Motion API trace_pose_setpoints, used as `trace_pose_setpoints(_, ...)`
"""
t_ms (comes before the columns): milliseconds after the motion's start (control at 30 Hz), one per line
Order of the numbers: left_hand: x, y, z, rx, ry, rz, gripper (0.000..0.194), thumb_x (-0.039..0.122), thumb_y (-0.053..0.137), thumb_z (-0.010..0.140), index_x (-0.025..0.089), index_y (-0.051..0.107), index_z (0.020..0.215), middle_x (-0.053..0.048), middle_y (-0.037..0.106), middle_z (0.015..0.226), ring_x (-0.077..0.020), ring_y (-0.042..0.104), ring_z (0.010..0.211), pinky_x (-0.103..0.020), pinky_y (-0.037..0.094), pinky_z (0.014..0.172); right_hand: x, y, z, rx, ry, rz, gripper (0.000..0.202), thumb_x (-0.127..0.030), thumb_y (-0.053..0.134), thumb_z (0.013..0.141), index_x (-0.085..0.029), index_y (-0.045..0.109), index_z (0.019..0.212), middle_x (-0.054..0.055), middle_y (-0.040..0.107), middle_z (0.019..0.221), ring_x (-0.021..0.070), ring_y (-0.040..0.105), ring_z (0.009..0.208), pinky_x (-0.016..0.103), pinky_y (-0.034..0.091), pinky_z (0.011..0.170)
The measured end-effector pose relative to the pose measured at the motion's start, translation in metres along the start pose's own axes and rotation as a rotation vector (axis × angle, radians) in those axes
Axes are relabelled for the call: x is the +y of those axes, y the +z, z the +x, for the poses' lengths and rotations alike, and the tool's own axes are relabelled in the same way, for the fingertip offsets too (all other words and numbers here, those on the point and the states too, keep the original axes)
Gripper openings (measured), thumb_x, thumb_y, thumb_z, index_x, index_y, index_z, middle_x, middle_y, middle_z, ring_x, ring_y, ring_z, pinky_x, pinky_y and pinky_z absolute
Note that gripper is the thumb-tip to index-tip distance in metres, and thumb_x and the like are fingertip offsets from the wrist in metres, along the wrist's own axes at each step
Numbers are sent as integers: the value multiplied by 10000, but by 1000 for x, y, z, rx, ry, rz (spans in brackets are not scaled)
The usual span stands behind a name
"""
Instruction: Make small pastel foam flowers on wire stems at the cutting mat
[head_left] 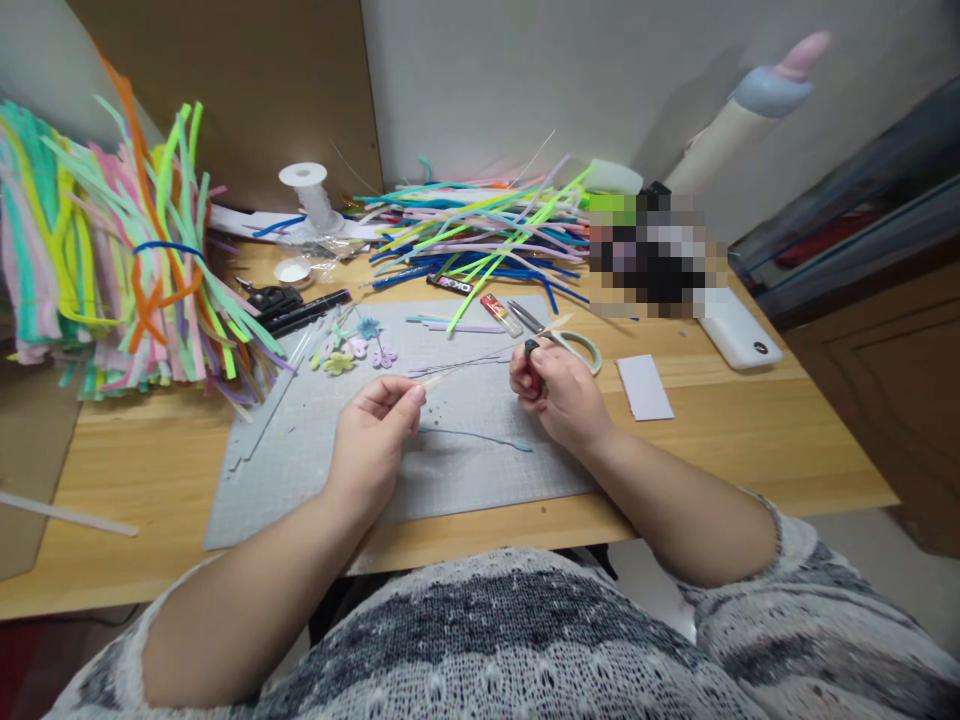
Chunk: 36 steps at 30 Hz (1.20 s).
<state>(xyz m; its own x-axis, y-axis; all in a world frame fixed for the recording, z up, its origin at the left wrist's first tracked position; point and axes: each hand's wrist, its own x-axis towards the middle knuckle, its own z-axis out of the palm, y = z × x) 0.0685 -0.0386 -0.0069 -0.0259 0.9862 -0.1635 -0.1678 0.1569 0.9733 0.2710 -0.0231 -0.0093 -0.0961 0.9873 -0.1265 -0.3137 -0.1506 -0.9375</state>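
Observation:
My left hand [381,430] is closed in a pinch over the grey cutting mat [465,490]. Between thumb and fingertips it holds a short pale stick [433,381] that points right. Facing it, my right hand [562,390] is wrapped round what looks like a red lighter [533,382] with a black top; most of it is hidden by the fingers. Thin dark wires [480,361] lie on the mat between the hands. Nearer me lies a slim blue stem [480,436]. Pastel pipe-cleaner flowers [337,362] rest beyond my left hand.
Bundled pipe cleaners [161,250] stand at the left, and a loose heap [487,225] lies at the back. Scissors [526,316], a tape roll [581,350] and a white card [645,387] sit around my right hand. Behind the mat stands a wire spool [304,190].

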Motion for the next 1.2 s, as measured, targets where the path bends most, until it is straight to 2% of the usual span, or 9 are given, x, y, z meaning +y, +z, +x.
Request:
trace_pose_setpoints(200,-1,2,-1,-7,-7,-6,163,299,708,722,167,614,731,46,514,558,-78,431,514,-211,340,524,11,-2,-2,-71,4,-88,349,-523,615,790,-181,549,766,-50,392,608,66,324,503,192,165,416)
trace_pose_setpoints(333,-1,-1,4,18,45,52,166,311,706,729,169,621,742,41,528,577,-86,443,538,-217,355,553,11,1,-6,-254,22,-310,396,-572,528,843,-182,577,801,-53,387,601,77,315,505,217,220,447)
trace_pose_setpoints(500,-10,-15,30,12,169,491,155,325,675,743,173,667,771,8,585,670,-118,458,581,-251,350,577,8,6,-12,-630,101,-529,336,-494,581,823,-180,544,709,-37,462,637,98,409,601,259,356,592)
trace_pose_setpoints(633,-19,-24,46,-54,253,808,117,285,634,753,174,673,750,-17,592,712,-154,498,650,-280,371,641,9,6,-12,-718,117,-552,305,-470,566,834,-182,542,737,-35,493,661,102,423,621,266,369,612)
trace_pose_setpoints(767,-13,-29,46,-80,387,952,170,261,628,754,190,674,901,-36,603,838,-166,510,704,-291,388,690,6,4,-11,-653,69,-534,344,-503,568,826,-180,551,709,-31,480,650,106,419,620,265,356,602)
trace_pose_setpoints(900,0,-40,39,-416,274,1062,113,315,658,734,211,664,779,-27,614,757,-187,537,697,-289,388,645,8,0,-8,-425,3,-419,388,-555,542,839,-181,590,748,-53,407,589,90,342,543,240,284,519)
trace_pose_setpoints(967,1,-44,37,-521,214,1102,96,302,673,709,217,670,755,-34,631,769,-194,554,698,-291,395,639,11,-3,-5,-309,-22,-347,407,-576,529,845,-183,591,759,-59,370,569,85,307,515,233,237,478)
trace_pose_setpoints(1100,-1,-44,35,-545,249,1147,50,221,621,728,224,656,693,-37,641,790,-201,572,731,-294,401,665,12,-6,-3,-149,-57,-205,428,-609,535,829,-189,575,758,-49,386,582,80,296,490,234,191,443)
trace_pose_setpoints(1200,1,-40,33,-465,238,1092,79,221,606,741,219,643,672,-35,654,746,-194,569,685,-287,395,628,5,-4,-10,-23,-186,-131,423,-633,537,814,-213,566,764,-37,391,593,97,309,495,249,204,447)
